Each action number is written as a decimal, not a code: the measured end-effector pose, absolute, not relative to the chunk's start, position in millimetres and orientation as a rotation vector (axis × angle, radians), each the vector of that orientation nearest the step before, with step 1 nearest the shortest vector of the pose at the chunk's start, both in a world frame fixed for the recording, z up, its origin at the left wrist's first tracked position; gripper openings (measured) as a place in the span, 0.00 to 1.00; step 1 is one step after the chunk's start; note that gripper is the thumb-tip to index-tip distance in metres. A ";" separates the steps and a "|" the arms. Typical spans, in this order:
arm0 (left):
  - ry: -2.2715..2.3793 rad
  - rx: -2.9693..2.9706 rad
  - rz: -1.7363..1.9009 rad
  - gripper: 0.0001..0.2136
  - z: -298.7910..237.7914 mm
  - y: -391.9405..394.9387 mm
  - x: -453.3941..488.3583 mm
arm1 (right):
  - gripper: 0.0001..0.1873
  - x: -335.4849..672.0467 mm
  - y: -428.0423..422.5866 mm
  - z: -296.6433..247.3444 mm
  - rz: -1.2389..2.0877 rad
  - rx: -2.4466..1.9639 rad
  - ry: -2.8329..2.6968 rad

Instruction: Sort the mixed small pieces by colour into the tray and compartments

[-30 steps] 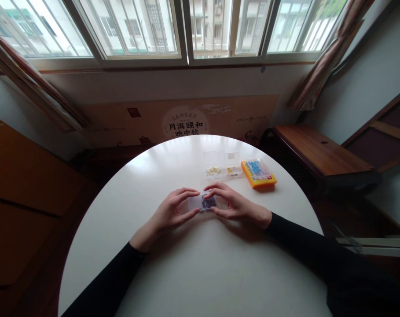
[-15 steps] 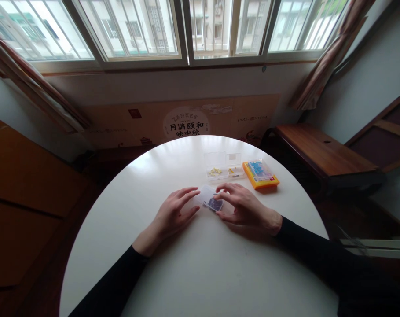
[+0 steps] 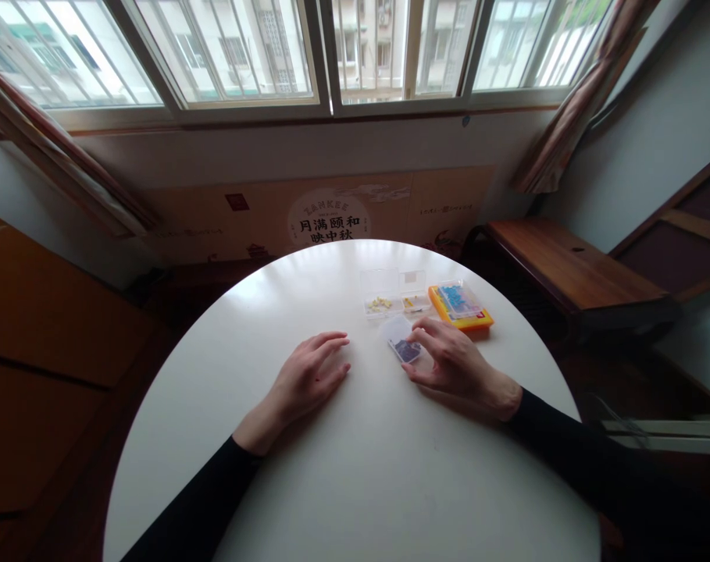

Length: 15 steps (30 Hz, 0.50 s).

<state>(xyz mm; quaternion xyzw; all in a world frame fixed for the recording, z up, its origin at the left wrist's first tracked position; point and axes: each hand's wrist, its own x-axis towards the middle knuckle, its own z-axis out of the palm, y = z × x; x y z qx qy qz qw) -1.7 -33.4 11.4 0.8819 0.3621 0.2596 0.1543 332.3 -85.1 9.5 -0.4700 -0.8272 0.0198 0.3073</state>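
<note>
A small clear plastic box (image 3: 400,339) with dark blue bits inside lies on the round white table (image 3: 343,484). My right hand (image 3: 453,364) rests over its right side, fingers curled, fingertips touching the box. My left hand (image 3: 308,377) lies flat on the table to the left, fingers stretched out, holding nothing, well apart from the box.
Behind the right hand stand a clear box with yellow bits (image 3: 394,293) and an orange box with blue pieces (image 3: 460,305). A wooden bench (image 3: 565,269) stands right of the table. A printed cardboard panel (image 3: 331,215) leans against the wall under the windows.
My right hand has slid the small clear box away from the left hand, to the right and further back. The left hand let go and now lies flat.
</note>
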 end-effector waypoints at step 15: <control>1.038 2.571 0.732 0.14 10.2 -34.2 -1.5 | 0.15 350.7 -101.2 7.8 -0.326 -1.487 -2.127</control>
